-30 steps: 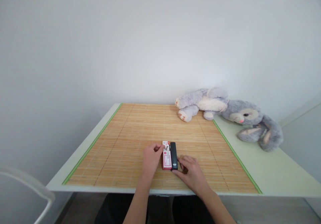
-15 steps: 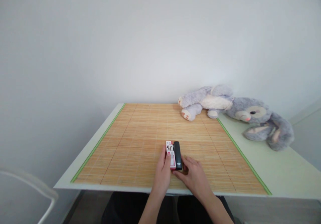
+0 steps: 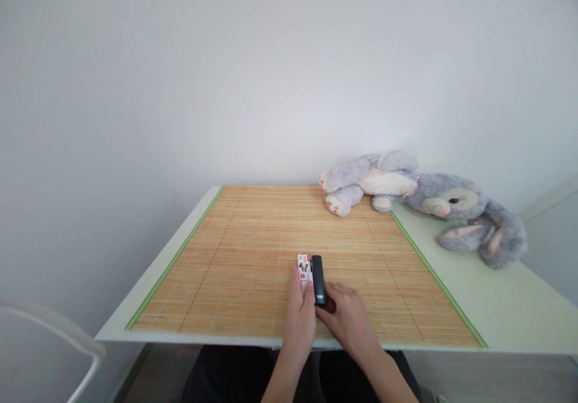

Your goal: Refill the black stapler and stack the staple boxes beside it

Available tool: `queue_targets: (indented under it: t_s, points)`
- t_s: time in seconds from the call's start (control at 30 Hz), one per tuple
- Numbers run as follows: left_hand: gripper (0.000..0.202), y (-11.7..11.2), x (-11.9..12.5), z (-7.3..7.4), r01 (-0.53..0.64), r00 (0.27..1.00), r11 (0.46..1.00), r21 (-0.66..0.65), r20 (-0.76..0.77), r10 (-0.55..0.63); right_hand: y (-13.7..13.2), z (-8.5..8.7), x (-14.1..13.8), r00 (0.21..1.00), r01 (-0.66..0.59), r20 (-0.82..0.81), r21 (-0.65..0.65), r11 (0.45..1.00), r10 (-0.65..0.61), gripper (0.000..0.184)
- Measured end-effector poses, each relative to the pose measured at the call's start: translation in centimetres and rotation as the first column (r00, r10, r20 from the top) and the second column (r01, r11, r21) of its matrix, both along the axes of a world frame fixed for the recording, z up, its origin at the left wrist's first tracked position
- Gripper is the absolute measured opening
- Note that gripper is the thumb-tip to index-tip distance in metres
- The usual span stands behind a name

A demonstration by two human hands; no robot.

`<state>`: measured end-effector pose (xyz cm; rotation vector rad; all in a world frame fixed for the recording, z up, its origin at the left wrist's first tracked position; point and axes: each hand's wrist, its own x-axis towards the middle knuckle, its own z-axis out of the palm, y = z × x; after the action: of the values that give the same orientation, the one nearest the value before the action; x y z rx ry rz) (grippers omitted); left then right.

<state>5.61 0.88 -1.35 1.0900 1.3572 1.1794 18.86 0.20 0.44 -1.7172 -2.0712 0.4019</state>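
Note:
A small white and red box (image 3: 304,265) with a printed picture on it, perhaps a staple box, lies near the front middle of the mat. Right against its side is a black stapler (image 3: 318,280), lengthwise and parallel to it. My left hand (image 3: 301,311) grips the box from the left, its thumb over the near part of the top. With curled fingers, my right hand (image 3: 350,317) holds the stapler's near end from the right. The undersides of both things are hidden.
A bamboo mat (image 3: 253,234) with green edging covers much of the white table (image 3: 510,306). At the back right a grey plush rabbit (image 3: 388,183) lies on its side against the wall. A white curved bar (image 3: 58,324) rises at the lower left.
My left hand has shifted slightly right and its thumb now covers more of the box's near end. My right hand stays at the stapler's near end.

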Motion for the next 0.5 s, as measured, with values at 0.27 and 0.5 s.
queue_targets:
  t_s: [0.27, 0.5]
  points:
    - [0.075, 0.6, 1.8, -0.6, 0.070, 0.995, 0.997, -0.034, -0.066, -0.072, 0.7, 0.0, 2.8, 0.998, -0.066, 0.000, 0.006, 0.998, 0.066, 0.021]
    - [0.084, 1.0, 10.4, -0.8, 0.263, 0.904, 0.958, -0.117, -0.318, -0.287, 1.1, -1.2, 12.6, 0.996, -0.082, 0.028, -0.005, 0.997, 0.083, 0.029]
